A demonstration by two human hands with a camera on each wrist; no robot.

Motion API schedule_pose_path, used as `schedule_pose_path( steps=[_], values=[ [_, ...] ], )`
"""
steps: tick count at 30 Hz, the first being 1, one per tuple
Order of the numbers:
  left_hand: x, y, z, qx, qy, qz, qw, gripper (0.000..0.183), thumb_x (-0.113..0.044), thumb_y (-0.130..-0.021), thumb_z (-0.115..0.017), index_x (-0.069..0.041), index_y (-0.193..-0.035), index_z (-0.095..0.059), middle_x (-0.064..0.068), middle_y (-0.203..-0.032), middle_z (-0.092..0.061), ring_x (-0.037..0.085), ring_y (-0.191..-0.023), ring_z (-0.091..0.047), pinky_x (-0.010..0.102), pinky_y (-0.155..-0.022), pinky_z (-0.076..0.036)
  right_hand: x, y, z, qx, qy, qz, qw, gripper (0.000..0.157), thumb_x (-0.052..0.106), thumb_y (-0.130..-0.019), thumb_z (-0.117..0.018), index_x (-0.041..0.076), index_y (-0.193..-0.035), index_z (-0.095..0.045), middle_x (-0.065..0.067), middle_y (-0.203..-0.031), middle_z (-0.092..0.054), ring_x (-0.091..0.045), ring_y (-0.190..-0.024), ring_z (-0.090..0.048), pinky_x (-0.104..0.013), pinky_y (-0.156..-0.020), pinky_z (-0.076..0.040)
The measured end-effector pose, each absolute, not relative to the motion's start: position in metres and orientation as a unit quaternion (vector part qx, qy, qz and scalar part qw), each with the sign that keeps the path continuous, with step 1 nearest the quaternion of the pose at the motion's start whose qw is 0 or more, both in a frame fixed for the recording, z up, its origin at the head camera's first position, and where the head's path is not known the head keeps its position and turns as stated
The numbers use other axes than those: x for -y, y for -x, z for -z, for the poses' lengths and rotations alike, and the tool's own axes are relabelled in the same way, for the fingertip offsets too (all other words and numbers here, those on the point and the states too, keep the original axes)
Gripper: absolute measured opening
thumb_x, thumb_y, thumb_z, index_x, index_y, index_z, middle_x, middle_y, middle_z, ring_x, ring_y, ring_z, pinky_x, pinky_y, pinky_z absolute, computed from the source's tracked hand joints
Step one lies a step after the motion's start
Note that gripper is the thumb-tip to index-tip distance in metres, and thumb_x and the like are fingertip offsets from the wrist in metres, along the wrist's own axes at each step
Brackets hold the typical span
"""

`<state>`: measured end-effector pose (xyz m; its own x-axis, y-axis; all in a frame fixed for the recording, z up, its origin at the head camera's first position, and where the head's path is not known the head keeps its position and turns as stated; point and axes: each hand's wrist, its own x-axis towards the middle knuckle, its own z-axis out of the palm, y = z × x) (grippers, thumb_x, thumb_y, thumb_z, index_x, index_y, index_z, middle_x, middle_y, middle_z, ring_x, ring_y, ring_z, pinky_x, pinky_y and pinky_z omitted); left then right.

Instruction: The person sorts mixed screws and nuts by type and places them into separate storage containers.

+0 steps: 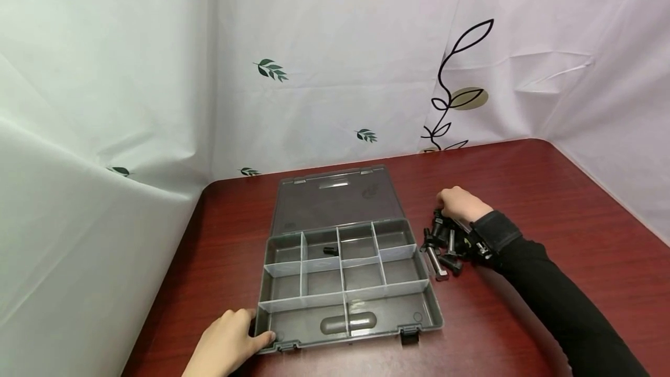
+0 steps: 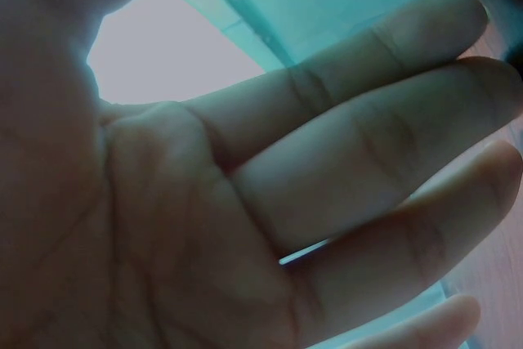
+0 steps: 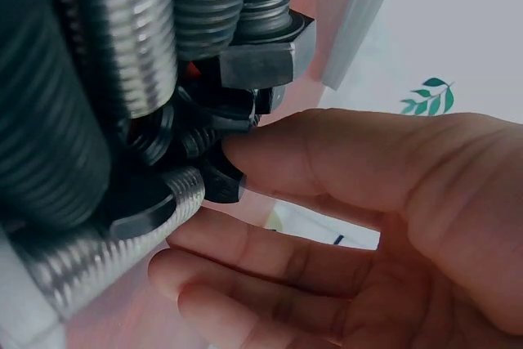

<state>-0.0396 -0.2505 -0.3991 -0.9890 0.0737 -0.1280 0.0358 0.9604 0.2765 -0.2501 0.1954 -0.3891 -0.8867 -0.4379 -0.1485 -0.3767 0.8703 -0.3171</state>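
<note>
At the far side of a pile of bolts [image 1: 451, 243], my right hand [image 1: 460, 202] pinches a dark bolt [image 3: 222, 176] by its end between thumb and forefinger. Other threaded shanks and a black hex head [image 3: 270, 59] crowd close around it in the right wrist view. My left hand [image 1: 227, 336] rests at the near left corner of a grey compartment box [image 1: 437, 313], its thumb over the front rim and its fingers along the outer side. In the left wrist view those fingers [image 2: 359, 145] are nearly straight. One small black bolt [image 1: 331, 251] lies in a back-row compartment.
The box's see-through lid [image 1: 337, 202] lies folded back flat behind it. A black latch [image 1: 409, 336] hangs off the front edge. White patterned cloth [image 1: 335, 74] rises behind and beside the red-brown table [image 1: 230, 237]. The bolt pile sits right beside the box.
</note>
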Motion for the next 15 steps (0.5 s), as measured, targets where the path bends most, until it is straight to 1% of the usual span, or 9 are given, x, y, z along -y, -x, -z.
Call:
schedule_pose_path(
  steps=[2,4,5,8,10,12,15],
  values=[
    [0.2504,0.0396,0.3988,-0.988,-0.028,-0.139,0.068,0.030,-0.041,-0.068,-0.075,-0.016,-0.074,-0.059,-0.005,-0.055,-0.041,0.015,-0.054,-0.038,0.035,-0.051,-0.035,-0.1952,0.2502,0.3889,-0.961,0.211,0.142,0.109,0.007,-0.002,-0.082,-0.055,0.000,-0.088,-0.059,-0.006,-0.075,-0.051,-0.018,-0.064,-0.042,-0.032,-0.061,-0.035],
    [0.2504,0.0395,0.3984,-0.988,-0.029,-0.138,0.068,0.030,-0.041,-0.068,-0.075,-0.016,-0.074,-0.059,-0.006,-0.055,-0.041,0.015,-0.054,-0.038,0.035,-0.051,-0.035,-0.1952,0.2502,0.3890,-0.960,0.212,0.145,0.110,0.005,-0.003,-0.081,-0.054,0.002,-0.083,-0.056,-0.004,-0.072,-0.046,-0.017,-0.062,-0.039,-0.031,-0.060,-0.033],
    [0.2504,0.0394,0.3983,-0.988,-0.029,-0.138,0.067,0.030,-0.041,-0.068,-0.075,-0.016,-0.074,-0.059,-0.006,-0.055,-0.041,0.015,-0.054,-0.038,0.035,-0.051,-0.035,-0.1950,0.2502,0.3891,-0.960,0.213,0.147,0.109,0.006,-0.003,-0.081,-0.054,0.003,-0.080,-0.054,-0.003,-0.070,-0.042,-0.016,-0.061,-0.037,-0.031,-0.059,-0.031],
    [0.2507,0.0393,0.3974,-0.988,-0.031,-0.137,0.064,0.030,-0.041,-0.068,-0.075,-0.017,-0.074,-0.059,-0.006,-0.055,-0.041,0.015,-0.054,-0.038,0.035,-0.051,-0.035,-0.1941,0.2503,0.3890,-0.958,0.218,0.155,0.107,0.020,-0.005,-0.079,-0.051,0.009,-0.071,-0.040,0.001,-0.067,-0.026,-0.015,-0.059,-0.026,-0.031,-0.058,-0.025],
    [0.2508,0.0392,0.3971,-0.988,-0.031,-0.137,0.063,0.029,-0.041,-0.068,-0.075,-0.017,-0.074,-0.059,-0.006,-0.055,-0.042,0.015,-0.054,-0.039,0.035,-0.052,-0.035,-0.1939,0.2502,0.3892,-0.956,0.222,0.160,0.106,0.026,-0.006,-0.078,-0.050,0.012,-0.069,-0.033,0.001,-0.067,-0.020,-0.014,-0.059,-0.022,-0.031,-0.058,-0.022],
    [0.2508,0.0391,0.3972,-0.988,-0.031,-0.138,0.062,0.029,-0.041,-0.068,-0.075,-0.017,-0.073,-0.058,-0.006,-0.055,-0.042,0.015,-0.054,-0.039,0.035,-0.052,-0.035,-0.1939,0.2500,0.3893,-0.955,0.223,0.164,0.105,0.030,-0.007,-0.078,-0.050,0.013,-0.068,-0.029,0.002,-0.066,-0.019,-0.014,-0.058,-0.020,-0.030,-0.057,-0.022],
    [0.2507,0.0391,0.3976,-0.988,-0.031,-0.138,0.065,0.029,-0.041,-0.068,-0.075,-0.017,-0.074,-0.059,-0.006,-0.056,-0.042,0.015,-0.054,-0.039,0.036,-0.052,-0.035,-0.1947,0.2502,0.3894,-0.956,0.219,0.161,0.109,0.026,-0.006,-0.081,-0.050,0.011,-0.069,-0.034,0.001,-0.064,-0.025,-0.014,-0.057,-0.026,-0.030,-0.056,-0.026]
  ],
)
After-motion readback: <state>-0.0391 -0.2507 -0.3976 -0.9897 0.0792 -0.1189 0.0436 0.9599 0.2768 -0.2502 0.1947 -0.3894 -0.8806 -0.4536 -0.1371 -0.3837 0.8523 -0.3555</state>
